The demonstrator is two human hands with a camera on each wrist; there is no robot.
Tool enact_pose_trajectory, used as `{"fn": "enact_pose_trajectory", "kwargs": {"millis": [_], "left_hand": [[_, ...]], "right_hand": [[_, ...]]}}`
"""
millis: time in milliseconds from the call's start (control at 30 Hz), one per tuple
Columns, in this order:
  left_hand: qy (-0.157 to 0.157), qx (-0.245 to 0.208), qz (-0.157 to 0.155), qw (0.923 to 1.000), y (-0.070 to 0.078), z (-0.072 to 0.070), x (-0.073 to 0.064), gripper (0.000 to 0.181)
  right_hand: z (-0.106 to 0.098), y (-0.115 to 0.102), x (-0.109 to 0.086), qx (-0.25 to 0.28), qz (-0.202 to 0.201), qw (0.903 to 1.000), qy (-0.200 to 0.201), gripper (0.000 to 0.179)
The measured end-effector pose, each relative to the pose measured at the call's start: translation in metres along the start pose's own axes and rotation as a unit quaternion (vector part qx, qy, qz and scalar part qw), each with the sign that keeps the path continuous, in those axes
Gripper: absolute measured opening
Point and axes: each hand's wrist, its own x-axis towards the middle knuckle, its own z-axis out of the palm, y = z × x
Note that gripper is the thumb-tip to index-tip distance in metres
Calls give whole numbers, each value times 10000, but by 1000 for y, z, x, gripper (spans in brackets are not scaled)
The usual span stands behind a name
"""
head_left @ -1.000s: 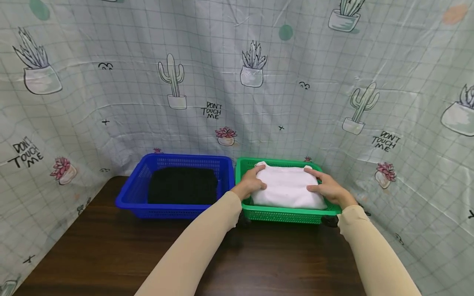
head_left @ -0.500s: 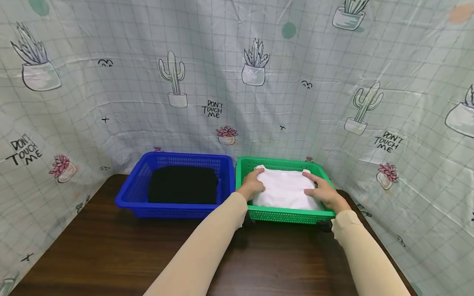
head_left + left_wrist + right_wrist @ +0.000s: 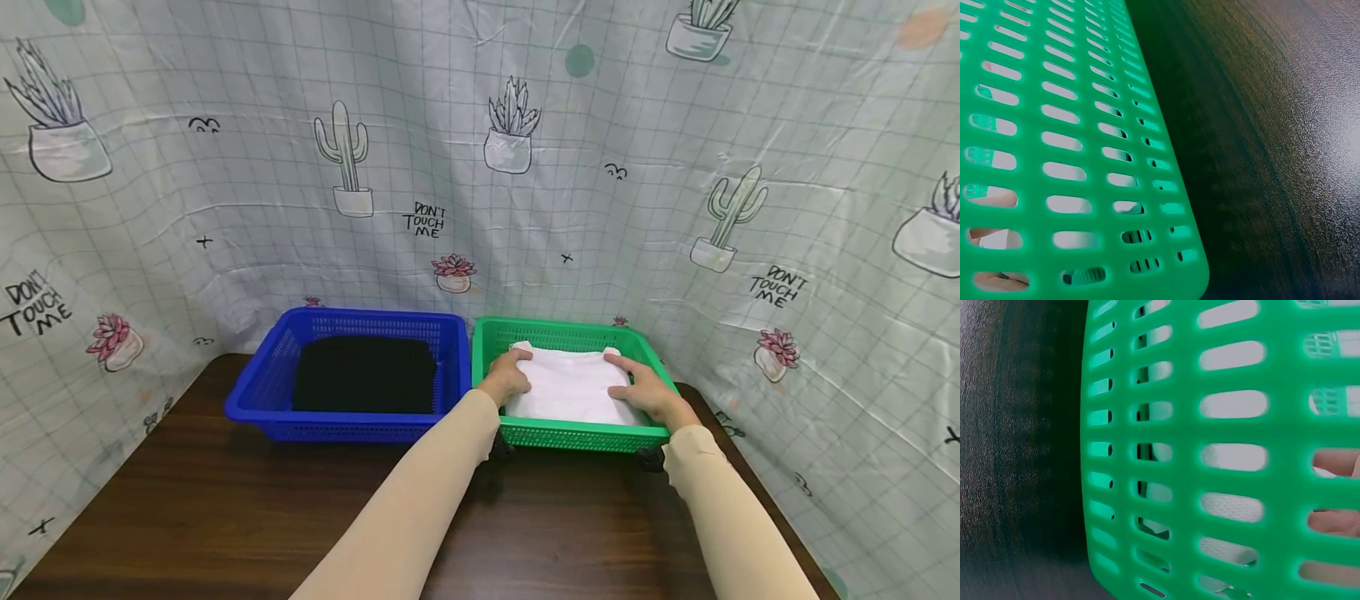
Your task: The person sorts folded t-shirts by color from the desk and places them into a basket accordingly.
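Observation:
A folded white garment (image 3: 566, 387) lies inside the green plastic basket (image 3: 585, 432) at the right of the table. My left hand (image 3: 507, 377) grips its left side, with the thumb on top. On the opposite side my right hand (image 3: 647, 392) holds the garment's right edge the same way. Fingertips under the cloth are hidden in the head view. Both wrist views are mostly filled by the basket's slotted wall. White fabric (image 3: 1234, 456) and parts of the right fingers (image 3: 1335, 522) show through the slots in the right wrist view.
A blue basket (image 3: 345, 428) stands just left of the green one, with a folded black cloth (image 3: 365, 375) in it. Both rest on a dark wooden table (image 3: 225, 508). A curtain (image 3: 420, 150) printed with cacti hangs close behind and along both sides.
Both hands have lowered the white garment deeper into the green basket and drawn slightly left with it. Their hold on its sides continues. The blue basket has stayed put.

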Motion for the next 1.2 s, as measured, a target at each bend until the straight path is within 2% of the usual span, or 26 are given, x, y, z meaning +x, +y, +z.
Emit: {"fn": "enact_pose_trajectory", "kwargs": {"millis": [233,400,567,800,1200], "left_hand": [[35,145,-12,9999,0,0,-6,59],[52,465,-31,9989,-1,-2,-9,55],[-111,440,-118,9989,-3,-2,-7,53],[-227,250,-123,9994,-3,-2,-6,52],[-379,483,-109,9981,-2,-4,-9,51]], "right_hand": [[3,0,0,-258,-39,9996,-86,71],[5,-2,0,-447,-67,9989,-137,70],[6,-2,-1,-457,56,9987,-195,71],[4,0,0,-192,285,9989,-330,76],[3,-7,-2,126,503,9963,-680,84]]}}
